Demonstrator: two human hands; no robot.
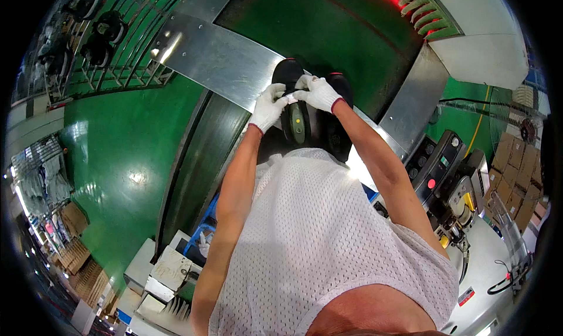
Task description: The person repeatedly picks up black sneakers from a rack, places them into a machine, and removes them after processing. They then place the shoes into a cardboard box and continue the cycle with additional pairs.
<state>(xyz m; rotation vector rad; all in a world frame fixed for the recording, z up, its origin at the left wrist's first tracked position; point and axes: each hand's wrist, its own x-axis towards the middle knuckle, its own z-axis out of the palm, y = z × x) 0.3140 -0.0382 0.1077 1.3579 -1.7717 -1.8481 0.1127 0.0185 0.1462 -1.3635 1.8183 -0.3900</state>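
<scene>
Both my hands wear white knit gloves with red cuffs and meet over a dark shoe [298, 125] with an olive-green part bearing a yellow dot. My left hand [269, 106] is closed, its fingertips pinching a small white piece [291, 99] at the shoe's middle. From the other side, my right hand [320, 94] has its fingers closed on the same white piece. What the piece is exactly, I cannot make out. Just right of it stands a second dark shoe [339, 90] with a red edge, partly hidden by my right hand and forearm.
A metal plate [220, 63] spans the conveyor ahead, and a green belt [214, 148] runs along my left. A control box [434, 169] with a red button stands at my right. Shoes hang on a rack [123, 72] far left. Cardboard boxes [513, 166] are stacked far right.
</scene>
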